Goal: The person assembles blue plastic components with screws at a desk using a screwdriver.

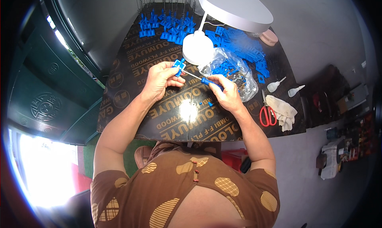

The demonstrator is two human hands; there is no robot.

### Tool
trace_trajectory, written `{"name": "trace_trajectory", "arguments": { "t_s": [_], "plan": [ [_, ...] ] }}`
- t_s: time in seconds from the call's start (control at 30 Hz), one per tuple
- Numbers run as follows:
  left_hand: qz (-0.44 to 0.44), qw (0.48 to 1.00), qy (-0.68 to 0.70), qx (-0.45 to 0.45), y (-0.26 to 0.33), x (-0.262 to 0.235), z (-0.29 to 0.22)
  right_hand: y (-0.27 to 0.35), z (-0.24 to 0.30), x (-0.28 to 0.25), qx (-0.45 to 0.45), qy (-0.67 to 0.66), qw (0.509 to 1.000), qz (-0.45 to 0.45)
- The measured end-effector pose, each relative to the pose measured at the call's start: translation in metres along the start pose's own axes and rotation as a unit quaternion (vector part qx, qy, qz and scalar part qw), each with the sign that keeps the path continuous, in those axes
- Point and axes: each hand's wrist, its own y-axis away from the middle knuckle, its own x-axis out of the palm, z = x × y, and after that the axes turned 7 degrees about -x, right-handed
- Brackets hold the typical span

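Over the middle of the dark plywood table, my left hand pinches a small blue plastic part between thumb and fingers. My right hand is closed round the blue handle of a screwdriver. Its thin metal shaft points left and reaches up to the blue part; whether the tip touches it or sits inside it is too small to tell. Just right of the screwdriver lies a clear plastic bag with small blue pieces in it. A tiny blue piece rests on the tabletop below my right hand.
A white lamp stands beyond my hands. Blue parts with upright springs crowd the far left, and flat blue parts pile up behind the bag. Red-handled scissors, a crumpled cloth and two small white bottles lie at right.
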Motion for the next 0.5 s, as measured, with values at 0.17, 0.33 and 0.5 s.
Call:
{"name": "trace_trajectory", "arguments": {
  "t_s": [0.17, 0.33, 0.5],
  "plan": [
    [0.002, 1.000, -0.001, 0.000, -0.0006, -0.0003, 0.0010, 0.0012, -0.0024, 0.0001, -0.003, 0.013, 1.000, 0.017],
    [-0.001, 1.000, -0.005, 0.006, -0.0014, -0.0011, 0.0022, 0.0012, -0.0074, 0.0000, -0.016, 0.024, 0.999, 0.030],
    [-0.002, 1.000, -0.001, 0.006, -0.0008, -0.0004, 0.0013, 0.0014, -0.0056, -0.0005, 0.007, 0.017, 0.999, 0.031]
  ]
}}
